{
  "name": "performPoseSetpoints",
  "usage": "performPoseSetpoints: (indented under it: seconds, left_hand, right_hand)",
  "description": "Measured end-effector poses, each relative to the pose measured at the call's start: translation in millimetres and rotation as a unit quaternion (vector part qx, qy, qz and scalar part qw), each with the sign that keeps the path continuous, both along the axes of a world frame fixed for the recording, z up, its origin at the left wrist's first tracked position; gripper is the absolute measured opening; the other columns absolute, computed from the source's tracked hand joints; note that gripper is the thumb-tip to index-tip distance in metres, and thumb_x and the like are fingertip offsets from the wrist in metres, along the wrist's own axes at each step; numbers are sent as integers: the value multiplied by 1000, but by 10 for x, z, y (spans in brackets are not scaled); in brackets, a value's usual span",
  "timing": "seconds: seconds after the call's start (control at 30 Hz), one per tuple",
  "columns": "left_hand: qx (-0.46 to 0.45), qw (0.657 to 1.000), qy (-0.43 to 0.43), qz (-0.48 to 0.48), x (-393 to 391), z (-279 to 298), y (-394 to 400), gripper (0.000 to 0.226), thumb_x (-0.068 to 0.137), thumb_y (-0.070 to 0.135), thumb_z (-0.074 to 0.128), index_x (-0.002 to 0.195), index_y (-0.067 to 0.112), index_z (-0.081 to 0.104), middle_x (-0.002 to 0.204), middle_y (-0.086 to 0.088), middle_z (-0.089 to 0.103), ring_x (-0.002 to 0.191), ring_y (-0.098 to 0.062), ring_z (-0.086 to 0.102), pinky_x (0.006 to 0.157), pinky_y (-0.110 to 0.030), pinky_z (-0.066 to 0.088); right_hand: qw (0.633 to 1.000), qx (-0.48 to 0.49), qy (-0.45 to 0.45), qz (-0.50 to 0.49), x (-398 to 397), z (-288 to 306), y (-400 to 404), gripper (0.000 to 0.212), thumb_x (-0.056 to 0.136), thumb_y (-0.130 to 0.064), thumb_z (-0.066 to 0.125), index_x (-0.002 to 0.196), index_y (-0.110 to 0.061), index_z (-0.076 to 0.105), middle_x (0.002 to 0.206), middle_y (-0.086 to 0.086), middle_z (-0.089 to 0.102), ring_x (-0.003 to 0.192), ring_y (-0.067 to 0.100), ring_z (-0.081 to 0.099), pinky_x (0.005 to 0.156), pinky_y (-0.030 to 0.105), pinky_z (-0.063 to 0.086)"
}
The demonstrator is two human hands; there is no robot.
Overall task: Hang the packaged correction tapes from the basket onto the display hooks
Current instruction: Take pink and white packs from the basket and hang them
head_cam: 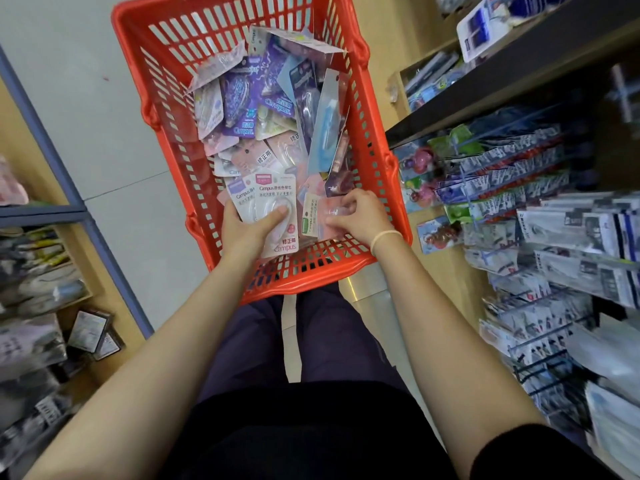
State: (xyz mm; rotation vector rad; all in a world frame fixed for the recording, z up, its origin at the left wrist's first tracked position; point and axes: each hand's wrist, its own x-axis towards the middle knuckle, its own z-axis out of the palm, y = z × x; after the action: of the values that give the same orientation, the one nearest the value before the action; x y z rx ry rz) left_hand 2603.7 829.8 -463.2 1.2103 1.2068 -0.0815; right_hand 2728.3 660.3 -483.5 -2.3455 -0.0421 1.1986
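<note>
Both forearms are bare down to the left hand (247,230) and the right hand (360,218). A thin pale band (384,237) circles the right wrist. Black sleeves end near the elbows, the right one showing at the lower edge. The torso is in black, and the trousers (329,334) look dark purple, perhaps navy, in this light.

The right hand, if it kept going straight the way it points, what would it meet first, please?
Probably the loose packs piled ahead of the right hand, beyond the pink pack it pinches; the basket wall lies farther on. Depth is unclear.
</note>
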Motion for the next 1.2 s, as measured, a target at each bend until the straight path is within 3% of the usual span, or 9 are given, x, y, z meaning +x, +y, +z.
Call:
performPoseSetpoints:
  seconds: [0.13, 0.33, 0.5, 0.67, 0.83, 0.9, 1.07, 1.13, 1.2]
  left_hand:
    - [-10, 1000, -2, 7, -19, -9, -13, 62, 79, 14, 89, 132, 18, 57, 120, 4, 73, 100, -6, 74, 73, -21, 60]
    - [-12, 1000, -5, 13, -79, -38, -54, 62, 80, 13, 88, 134, 14, 57, 119, 4, 74, 102, -7, 73, 77, -25, 61]
    - [-7, 1000, 8, 28, -133, -33, -72, 64, 81, 14, 88, 135, 14, 55, 119, 6, 72, 98, -1, 73, 74, -20, 59]
    - [-13, 999, 25, 26, -186, -75, -126, 66, 77, 20, 91, 132, 19, 53, 122, 7, 70, 107, -8, 71, 88, -32, 61]
    - [-36, 998, 11, 47, -126, -87, -135, 69, 79, 18, 89, 136, 19, 52, 124, 4, 70, 107, -12, 72, 81, -31, 63]
    - [-64, 996, -5, 70, -102, -113, -125, 75, 75, 19, 91, 137, 20, 50, 126, 0, 70, 108, -20, 73, 79, -38, 63]
    - [-73, 991, -14, 109, -40, -118, -10, 76, 74, 12, 89, 137, 17, 48, 127, -5, 69, 105, -24, 74, 88, -52, 61]
    - [-69, 990, -14, 118, -25, -140, 60, 65, 79, 6, 86, 131, 17, 49, 125, -6, 69, 100, -23, 76, 85, -51, 63]
    - [-72, 989, -23, 124, 5, -141, 109, 63, 79, 7, 87, 129, 17, 51, 123, -8, 70, 100, -25, 76, 82, -49, 63]
  right_hand:
    - [999, -11, -22, 42, -25, -62, -2, 54, 74, -36, 88, 106, -7, 55, 122, 8, 45, 109, 21, 51, 98, 29, 41]
    - [999, -21, 22, 26, 37, -51, 17, 95, 70, -47, 89, 138, -9, 36, 146, 10, 42, 134, 26, 45, 110, 35, 37]
    - [995, -63, 30, 73, 119, -81, 87, 106, 69, -56, 86, 142, -1, 32, 149, 16, 42, 137, 31, 44, 113, 40, 38]
    - [994, -64, 56, 76, 25, -118, 132, 116, 72, -66, 77, 152, 0, 26, 159, 17, 26, 147, 30, 29, 121, 41, 27]
    - [996, -43, 74, 20, 51, -148, 106, 105, 72, -74, 72, 147, -6, 44, 150, 12, 43, 136, 27, 46, 110, 35, 37]
    - [995, -18, 97, -24, 48, -149, 158, 98, 74, -78, 66, 140, -7, 53, 142, 11, 54, 126, 27, 55, 103, 35, 45]
    - [996, -20, 90, -8, -41, -158, 286, 113, 76, -86, 53, 149, 0, 40, 153, 16, 42, 138, 31, 44, 113, 40, 37]
    - [995, -21, 95, -2, -34, -166, 241, 102, 77, -87, 50, 134, -3, 56, 136, 15, 57, 125, 29, 55, 102, 38, 43]
    - [995, 8, 97, -5, -32, -131, 194, 73, 83, -82, 50, 82, -9, 63, 88, 9, 65, 87, 24, 64, 81, 36, 46]
